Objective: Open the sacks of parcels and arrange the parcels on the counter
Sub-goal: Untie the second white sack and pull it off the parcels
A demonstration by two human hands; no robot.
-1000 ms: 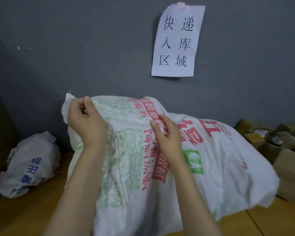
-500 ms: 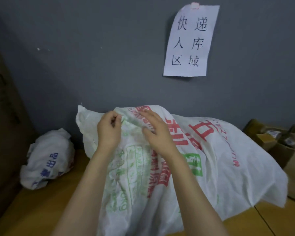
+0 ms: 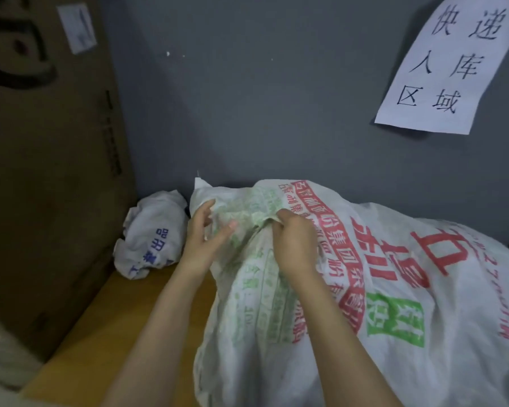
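Up against the gray wall [image 3: 262, 98], a tall cardboard box [image 3: 41, 171] is standing at left. I'm seeing the big sack [image 3: 423, 289] lying on the wooden counter [image 3: 80, 327], filling the right side. Just beside it, a small sack [image 3: 153, 233] is sitting bundled in the corner. A paper sign [image 3: 441, 63] is hanging on the wall. The right hand [image 3: 294, 245] is pinching a fold of the big sack, fingers curled; the left hand [image 3: 202, 242] is touching the cloth, fingers loose.
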